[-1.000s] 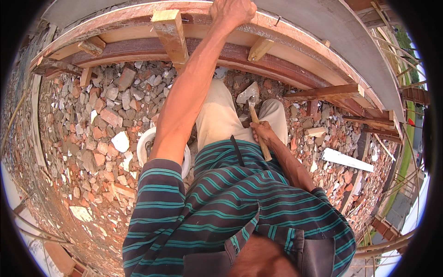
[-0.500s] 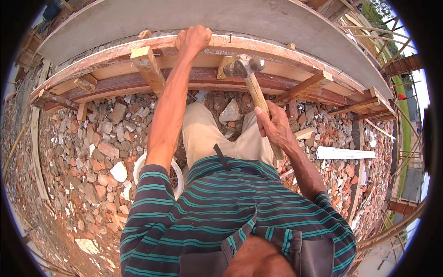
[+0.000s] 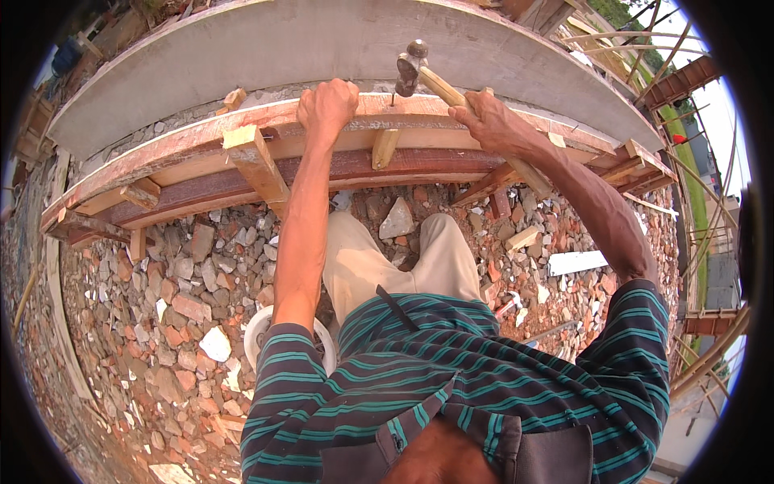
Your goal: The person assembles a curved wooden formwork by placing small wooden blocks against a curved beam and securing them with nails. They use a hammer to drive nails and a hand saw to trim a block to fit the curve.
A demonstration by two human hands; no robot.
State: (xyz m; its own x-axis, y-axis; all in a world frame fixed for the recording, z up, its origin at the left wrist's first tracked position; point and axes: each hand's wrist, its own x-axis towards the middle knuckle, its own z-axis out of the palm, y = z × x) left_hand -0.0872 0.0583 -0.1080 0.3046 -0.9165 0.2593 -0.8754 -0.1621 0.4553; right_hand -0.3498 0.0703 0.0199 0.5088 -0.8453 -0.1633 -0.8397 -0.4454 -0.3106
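My right hand is wrapped round the wooden handle of a ball-peen hammer. The hammer's metal head is raised just above a nail that stands upright in the top edge of a long wooden plank. To the left of the nail, my left hand is closed over that same edge, its fingertips hidden behind the wood. The plank is the top rail of a timber form, with short wooden braces jutting toward me.
A grey concrete wall runs behind the form. Broken brick and stone rubble covers the ground around my legs. A white bucket stands by my left elbow, and a white strip lies at the right.
My right hand has lifted the hammer up and away from my lap, bringing its head from below the plank to over the nail. My left hand stays on the plank.
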